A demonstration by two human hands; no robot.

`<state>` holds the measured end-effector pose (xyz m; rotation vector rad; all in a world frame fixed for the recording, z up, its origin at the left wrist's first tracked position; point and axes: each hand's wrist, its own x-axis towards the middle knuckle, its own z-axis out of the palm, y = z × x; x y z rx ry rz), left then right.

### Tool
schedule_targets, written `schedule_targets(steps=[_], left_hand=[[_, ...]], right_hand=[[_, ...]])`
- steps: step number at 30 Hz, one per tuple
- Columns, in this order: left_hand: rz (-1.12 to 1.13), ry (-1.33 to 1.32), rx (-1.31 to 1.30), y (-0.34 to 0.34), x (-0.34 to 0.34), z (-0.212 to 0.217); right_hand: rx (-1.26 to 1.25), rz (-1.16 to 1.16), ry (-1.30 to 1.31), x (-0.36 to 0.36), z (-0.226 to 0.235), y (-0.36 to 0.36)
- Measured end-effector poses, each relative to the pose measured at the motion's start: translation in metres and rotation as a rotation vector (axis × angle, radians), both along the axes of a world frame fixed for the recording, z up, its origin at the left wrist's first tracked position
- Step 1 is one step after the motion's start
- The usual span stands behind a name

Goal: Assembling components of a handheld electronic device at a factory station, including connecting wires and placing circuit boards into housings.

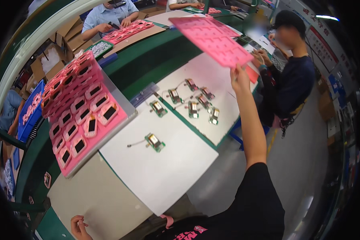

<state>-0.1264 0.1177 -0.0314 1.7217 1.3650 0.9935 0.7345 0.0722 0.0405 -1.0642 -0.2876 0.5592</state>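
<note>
My right hand [239, 78] is stretched far out to the right of the table and grips the near edge of a pink moulded tray [212, 38]. The tray is tilted up in the air, and its rows of recesses look bare. At the lower left, my left hand [80, 226] hovers by the grey mat [104, 196], fingers loosely bent and apart, holding nothing. Between them, a green circuit board [154, 142] with a thin wire lies alone on a white sheet [160, 176]. Another circuit board [159, 108] sits at its far edge, and several more lie on the white surface beyond.
To the left, stacked pink trays [102, 130] carry rows of pink devices with black screens. A blue bin [32, 110] of pink parts stands farther left. A co-worker [294, 76] sits at the right; another person [112, 20] works across the green conveyor [148, 60].
</note>
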Motion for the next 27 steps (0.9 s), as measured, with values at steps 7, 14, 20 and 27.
schedule_targets(steps=[7,14,20,27], left_hand=[[0.000,0.109,-0.169,0.050,0.073,0.061],[0.177,0.054,-0.222,0.078,0.113,0.072],[0.157,-0.182,-0.293,0.114,0.120,0.051],[0.242,-0.117,-0.297,0.145,0.097,0.047]], right_hand=[[-0.131,0.179,-0.112,0.176,0.055,0.173],[-0.313,0.368,-0.225,0.152,0.022,0.225],[-0.476,0.674,-0.332,0.071,-0.021,0.211],[-0.491,0.854,-0.673,-0.161,-0.010,0.232]])
